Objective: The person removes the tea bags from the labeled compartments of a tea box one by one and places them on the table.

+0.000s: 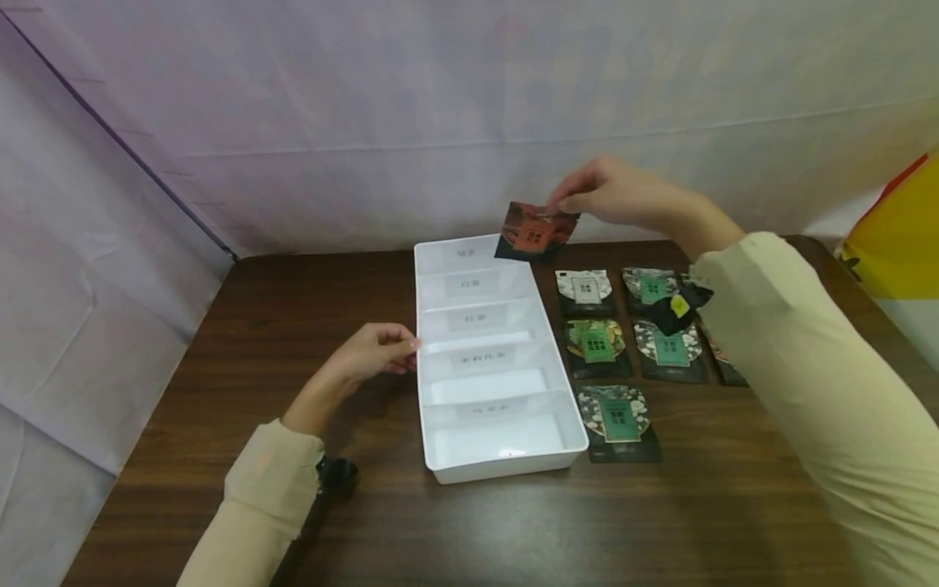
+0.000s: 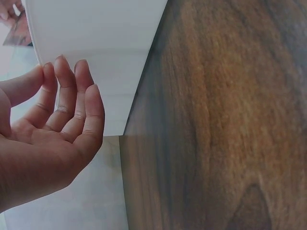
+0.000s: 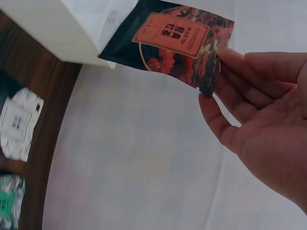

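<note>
My right hand (image 1: 623, 191) pinches a black tea bag sachet (image 1: 535, 231) by its edge, above the far end of a white divided box (image 1: 506, 469). In the right wrist view the red-and-black sachet (image 3: 175, 36) shows a "BLACK TEA" label, with fingertips behind its edge. My left hand (image 1: 374, 350) is at the box's left side; in the left wrist view its thumb and forefinger pinch the rim, while the other fingers of this hand (image 2: 62, 120) curve loosely beside the wall. The box has several labelled compartments in a row.
Right of the box lie several sachets: a white one (image 1: 584, 289), a yellow-green one (image 1: 596, 346), and green-labelled ones (image 1: 619, 420), some partly hidden by the right arm. A white cloth (image 1: 330, 122) hangs behind the wooden table (image 1: 293, 285). Something yellow (image 1: 898, 236) stands at the far right.
</note>
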The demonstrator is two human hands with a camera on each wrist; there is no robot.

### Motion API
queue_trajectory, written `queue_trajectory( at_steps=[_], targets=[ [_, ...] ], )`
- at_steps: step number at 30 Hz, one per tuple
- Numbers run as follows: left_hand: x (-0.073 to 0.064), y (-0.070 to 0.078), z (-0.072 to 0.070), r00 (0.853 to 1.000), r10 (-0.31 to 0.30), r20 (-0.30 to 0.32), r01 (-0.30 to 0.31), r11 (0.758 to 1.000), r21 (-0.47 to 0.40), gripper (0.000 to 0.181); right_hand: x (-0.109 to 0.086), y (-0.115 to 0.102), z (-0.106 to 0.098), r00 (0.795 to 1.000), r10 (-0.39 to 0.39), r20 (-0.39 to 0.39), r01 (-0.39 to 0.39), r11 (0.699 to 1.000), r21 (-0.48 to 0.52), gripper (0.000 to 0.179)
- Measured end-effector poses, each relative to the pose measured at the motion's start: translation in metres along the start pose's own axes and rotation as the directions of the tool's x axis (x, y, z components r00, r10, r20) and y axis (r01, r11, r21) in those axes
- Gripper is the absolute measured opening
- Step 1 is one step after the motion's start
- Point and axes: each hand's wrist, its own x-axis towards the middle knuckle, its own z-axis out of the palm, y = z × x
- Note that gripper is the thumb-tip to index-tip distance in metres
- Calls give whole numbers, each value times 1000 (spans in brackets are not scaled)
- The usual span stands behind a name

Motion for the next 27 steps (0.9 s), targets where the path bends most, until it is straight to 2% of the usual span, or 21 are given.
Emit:
queue_trajectory(
  at_steps=[8,12,16,21,24,27],
  targets=[
    [0,1,1,1000,4,-4,-4,1000,-8,14,-29,33,-16,999,-45,-27,41,991,-131,27],
    [0,1,1,1000,13,4,-13,1000,-11,13,-45,53,-19,999,-43,-34,36,982,-186,24],
    [-1,1,1,1000,23,12,-23,1000,-13,13,-69,76,-17,1000,11,5,-10,982,-191,26],
    [-1,0,1,1000,22,10,-22,1000,-19,12,-94,106,-13,999,19,47,-6,967,-255,25],
    [-1,0,1,1000,22,10,-22,1000,-20,12,-107,125,-9,997,15,78,4,971,-238,22],
    [-1,-1,0,1000,21,10,-21,1000,-22,12,-119,142,-5,991,2,133,22,984,-175,22]
  ],
)
